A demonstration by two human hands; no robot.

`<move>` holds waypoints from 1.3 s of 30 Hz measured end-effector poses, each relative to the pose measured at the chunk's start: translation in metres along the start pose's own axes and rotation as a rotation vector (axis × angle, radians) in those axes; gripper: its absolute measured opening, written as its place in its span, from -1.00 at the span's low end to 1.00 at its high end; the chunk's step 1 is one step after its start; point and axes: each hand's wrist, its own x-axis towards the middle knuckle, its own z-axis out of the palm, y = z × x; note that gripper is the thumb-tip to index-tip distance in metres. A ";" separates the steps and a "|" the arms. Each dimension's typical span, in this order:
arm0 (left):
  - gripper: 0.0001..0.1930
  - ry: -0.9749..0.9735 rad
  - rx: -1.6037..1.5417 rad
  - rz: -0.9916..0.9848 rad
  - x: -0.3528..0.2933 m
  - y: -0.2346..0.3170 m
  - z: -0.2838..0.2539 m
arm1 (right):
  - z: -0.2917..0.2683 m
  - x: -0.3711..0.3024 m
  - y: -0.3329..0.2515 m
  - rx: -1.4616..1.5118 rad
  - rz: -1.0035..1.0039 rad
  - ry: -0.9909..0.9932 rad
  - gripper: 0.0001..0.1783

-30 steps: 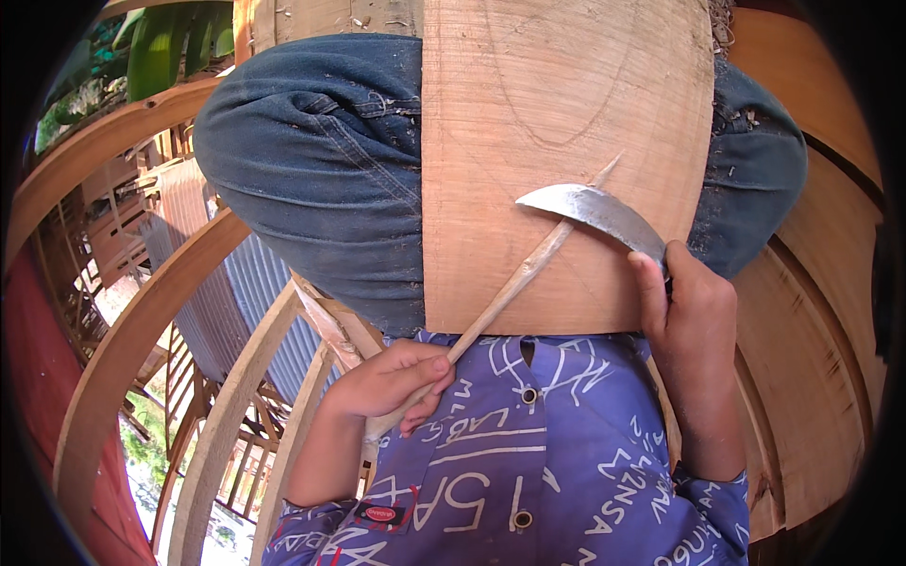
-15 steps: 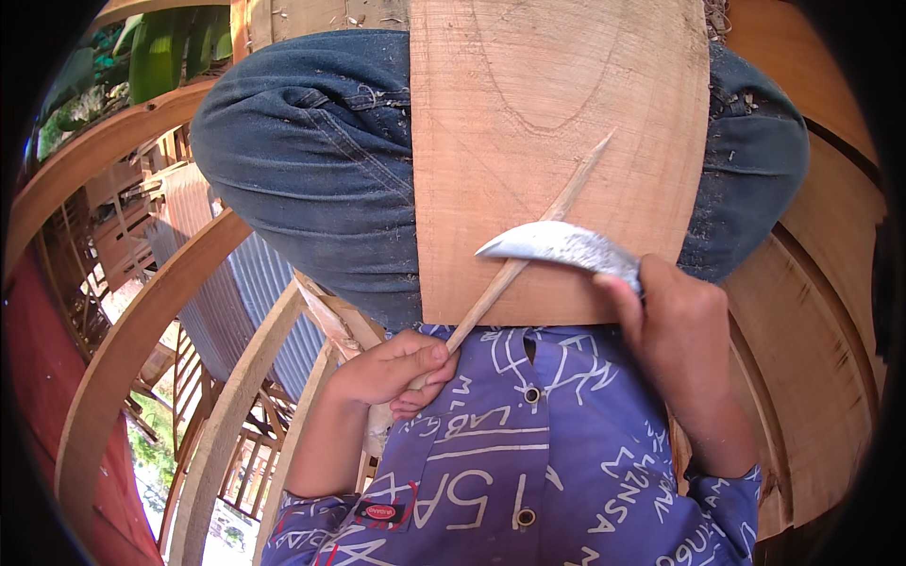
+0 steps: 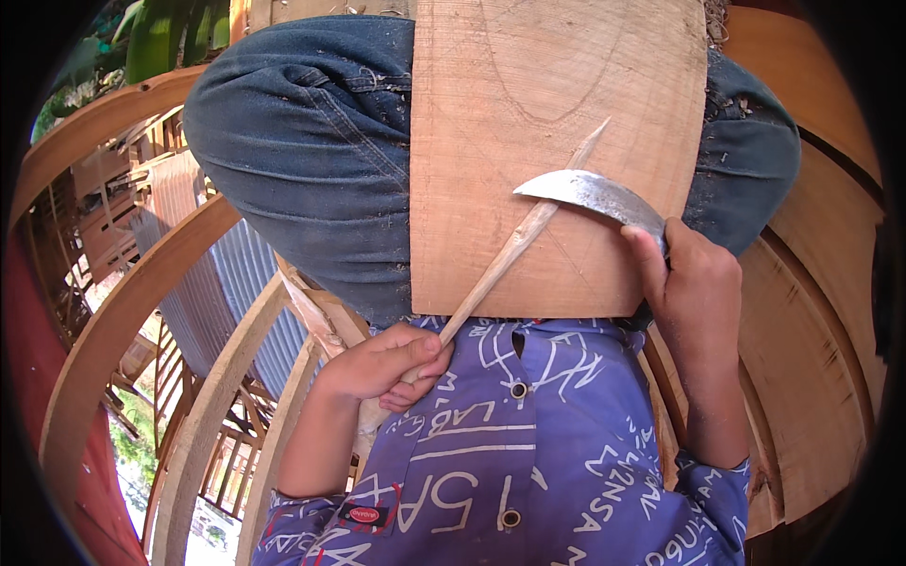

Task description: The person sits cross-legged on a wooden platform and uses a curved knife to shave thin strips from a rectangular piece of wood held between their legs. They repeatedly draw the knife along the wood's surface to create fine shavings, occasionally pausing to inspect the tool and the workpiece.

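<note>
A slim wooden stick [image 3: 500,264], pointed at its far end, slants away to the right across a broad wooden board [image 3: 557,94]. Its near end is wrapped in the closed fingers of my left hand [image 3: 387,366], close to my shirt. My right hand [image 3: 700,292] is closed on a curved blade [image 3: 604,193], a sickle-like knife whose handle is hidden in my fist. The blade lies across the stick, toward its pointed part, with its tip to the left.
My bent legs in blue jeans [image 3: 302,170] flank the board. Curved wooden ribs [image 3: 203,415] stand at the left, with corrugated sheets [image 3: 264,302] below them. At the right is a wall of curved planks [image 3: 802,368]. A pale pointed piece of wood [image 3: 311,316] stands by my left hand.
The blade has slid away from me along the stick, toward its point, as my right hand moved up and slightly right. My left hand keeps its hold, nearly in place.
</note>
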 end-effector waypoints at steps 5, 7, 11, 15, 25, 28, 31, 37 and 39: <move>-0.54 -0.077 -0.008 -0.021 0.005 0.004 -0.006 | -0.001 -0.020 -0.027 0.032 -0.191 -0.168 -0.46; -0.53 -0.053 0.020 0.036 0.005 0.004 -0.004 | 0.001 -0.016 -0.024 0.039 -0.155 -0.125 -0.47; -0.52 0.005 0.009 0.034 0.013 0.013 0.004 | 0.002 -0.009 -0.017 0.045 -0.073 -0.044 -0.47; -0.54 -0.028 -0.004 0.047 0.015 0.016 0.004 | 0.001 -0.012 -0.019 0.046 -0.053 -0.022 -0.46; -0.79 0.371 0.501 0.254 -0.015 -0.001 0.006 | 0.001 -0.004 -0.011 0.024 0.029 -0.011 -0.44; -0.76 0.512 0.633 0.270 -0.027 -0.012 0.010 | 0.001 0.001 -0.012 0.058 0.005 -0.010 -0.44; -0.74 0.600 0.613 0.251 -0.030 -0.011 0.019 | 0.001 0.003 -0.012 0.064 0.025 -0.026 -0.44; -0.70 0.557 0.530 0.325 -0.031 -0.030 0.017 | -0.002 -0.007 -0.031 0.103 -0.208 -0.100 -0.46; -0.71 0.541 0.498 0.375 -0.037 -0.037 0.019 | -0.008 -0.010 -0.037 0.130 -0.213 -0.109 -0.47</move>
